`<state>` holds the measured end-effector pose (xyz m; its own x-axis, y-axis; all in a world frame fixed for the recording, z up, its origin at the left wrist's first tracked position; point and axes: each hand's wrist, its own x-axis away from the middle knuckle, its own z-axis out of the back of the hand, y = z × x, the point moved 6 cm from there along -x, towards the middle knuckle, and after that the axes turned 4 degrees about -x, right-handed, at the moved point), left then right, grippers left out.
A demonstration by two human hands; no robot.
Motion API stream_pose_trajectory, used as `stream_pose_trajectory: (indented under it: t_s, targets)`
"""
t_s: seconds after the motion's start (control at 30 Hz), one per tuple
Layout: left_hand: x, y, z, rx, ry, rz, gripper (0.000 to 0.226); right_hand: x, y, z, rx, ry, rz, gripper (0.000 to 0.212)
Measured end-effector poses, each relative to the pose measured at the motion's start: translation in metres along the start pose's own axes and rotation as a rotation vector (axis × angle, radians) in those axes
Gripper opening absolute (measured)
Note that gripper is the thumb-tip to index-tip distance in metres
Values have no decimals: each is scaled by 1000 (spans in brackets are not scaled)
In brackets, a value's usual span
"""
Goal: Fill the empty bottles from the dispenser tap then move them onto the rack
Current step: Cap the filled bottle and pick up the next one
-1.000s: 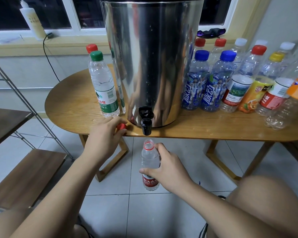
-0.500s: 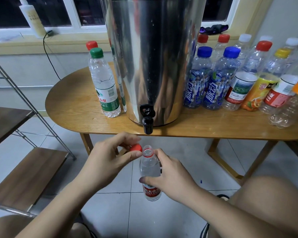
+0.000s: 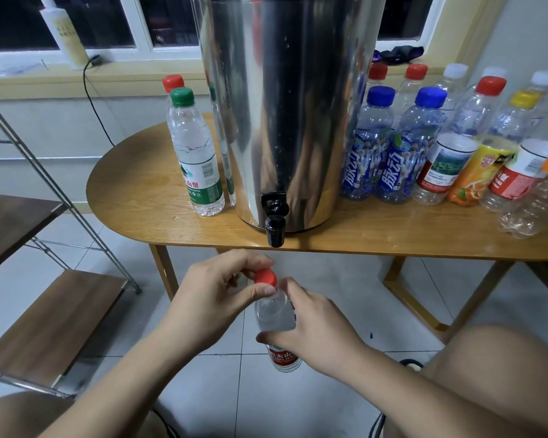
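A person's right hand (image 3: pixel 317 330) grips a clear water bottle (image 3: pixel 276 314) held upright over the floor. The left hand (image 3: pixel 215 295) pinches the red cap (image 3: pixel 265 277) on the bottle's mouth. Just above both hands, the steel dispenser's black tap (image 3: pixel 275 227) overhangs the table edge (image 3: pixel 393 245).

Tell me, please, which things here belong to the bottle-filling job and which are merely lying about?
Job: bottle in right hand; red cap pinched by left hand; dispenser tap; empty bottles on the table; rack.
Lying about: white pump bottle on the sill; black cable; dark cloth on the sill.
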<state>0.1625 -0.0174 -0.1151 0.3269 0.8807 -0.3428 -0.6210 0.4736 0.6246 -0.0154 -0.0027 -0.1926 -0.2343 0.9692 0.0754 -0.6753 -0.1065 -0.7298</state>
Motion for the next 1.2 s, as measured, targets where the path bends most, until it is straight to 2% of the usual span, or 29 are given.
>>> stream_pose_trajectory:
  t_s: [0.1,0.4,0.53,0.63,0.7,0.9,1.03,1.13,1.2]
  targets:
    - [-1,3,-5,-109,-55,-76,37,1,-2,-1,56,-17,26,66]
    - [-5,-10,-7,-303,-148,-42,64,2,-4,-4,231,-68,74,66]
    - [-5,-6,-10,-290,-174,-37,54,2,-5,-4,246,-75,68,66]
    - [-5,-6,-9,-231,-244,-42,37,2,-6,-4,252,-87,64,69]
    - [-5,-8,-9,-197,-297,-25,34,2,-5,-4,269,-91,70,71]
    - [-3,-7,-2,-180,-343,-46,35,1,-5,-2,236,-80,77,77]
    - [-3,-6,-2,-233,-302,-20,32,1,-5,-3,246,-82,87,72]
    - [-4,-8,-7,-294,-290,21,48,2,-4,-5,263,-87,82,70]
    - [-6,-7,-7,-336,-268,15,50,2,-4,-6,265,-90,83,69]
